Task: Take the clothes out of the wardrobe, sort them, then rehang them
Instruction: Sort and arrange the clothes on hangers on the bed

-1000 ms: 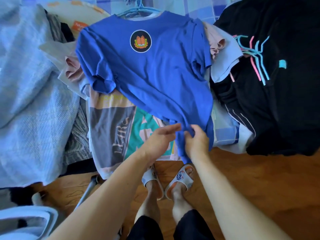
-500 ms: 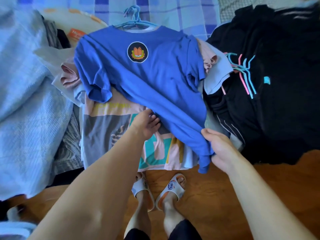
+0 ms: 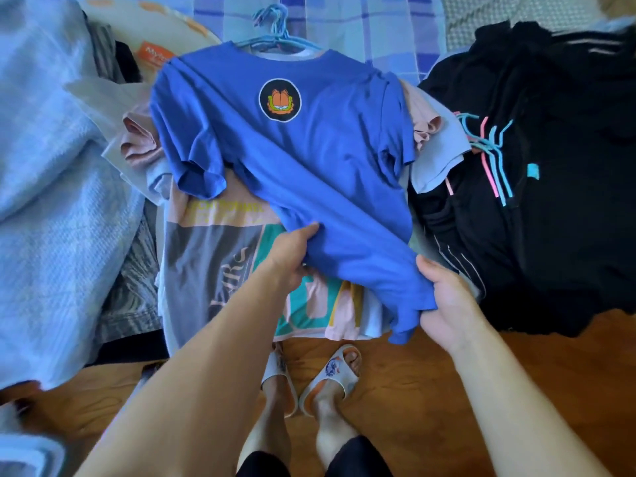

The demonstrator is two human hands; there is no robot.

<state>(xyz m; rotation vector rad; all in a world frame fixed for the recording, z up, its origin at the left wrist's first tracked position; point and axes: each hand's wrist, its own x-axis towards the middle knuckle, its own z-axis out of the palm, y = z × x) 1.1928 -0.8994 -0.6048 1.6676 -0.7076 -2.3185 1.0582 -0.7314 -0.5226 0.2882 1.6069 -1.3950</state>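
Under blue shirt (image 3: 309,160) hem: left hand (image 3: 289,256) fingers hidden (grip unclear); right hand (image 3: 444,301) pinches corner.

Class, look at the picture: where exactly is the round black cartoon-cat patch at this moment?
In the head view, the round black cartoon-cat patch sits upper centre, on the chest of the blue cotton T-shirt, just below the light-blue plastic hangers.
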